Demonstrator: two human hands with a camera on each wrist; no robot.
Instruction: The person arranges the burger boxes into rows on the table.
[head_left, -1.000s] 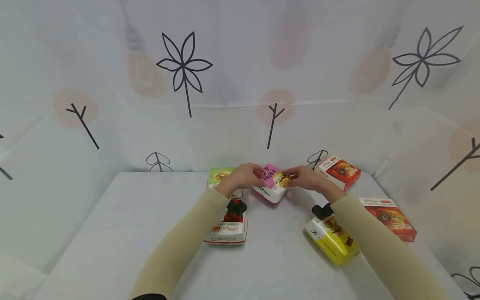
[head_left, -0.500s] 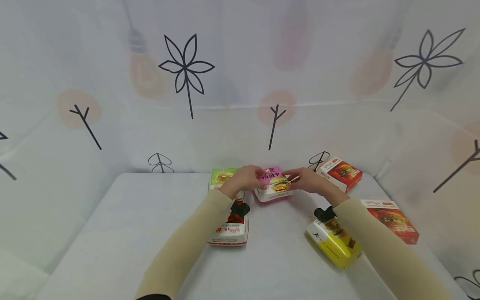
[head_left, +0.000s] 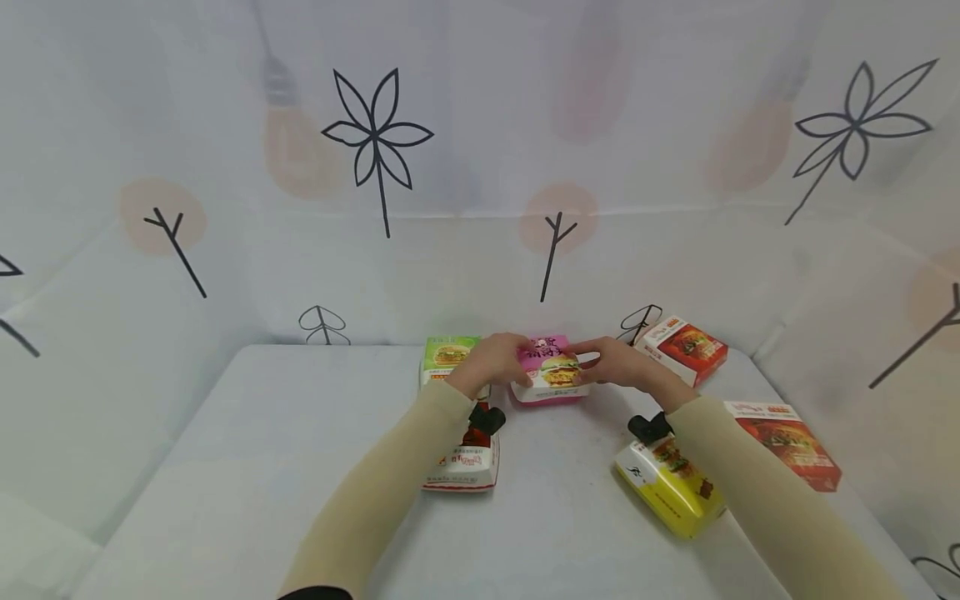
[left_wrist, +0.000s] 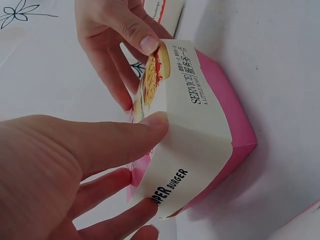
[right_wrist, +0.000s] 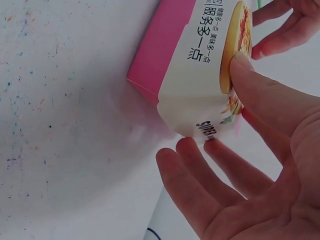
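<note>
A pink-and-white burger box (head_left: 549, 367) sits near the back of the white table, its burger picture facing up. My left hand (head_left: 495, 365) holds its left side, thumb at the top edge and fingers against the side wall, as the left wrist view shows on the box (left_wrist: 205, 115). From the right, my right hand (head_left: 619, 365) holds the opposite side. In the right wrist view, the right thumb (right_wrist: 250, 75) lies on the top edge and fingertips touch the printed side. Left of the left hand stands a green-and-white burger box (head_left: 448, 353), partly covered by it.
Under the left wrist lies a white-and-red burger box (head_left: 468, 471), partly hidden. A yellow burger box (head_left: 670, 492) lies beside the right forearm. Two red burger boxes stand at the right, one at the back (head_left: 687, 344), one nearer (head_left: 787, 443). A patterned cloth wall (head_left: 465, 258) rises behind.
The pink box has turned from a slanted angle until its front edge lies nearly straight across. Both hands have stayed at its sides; the other boxes have kept their places.
</note>
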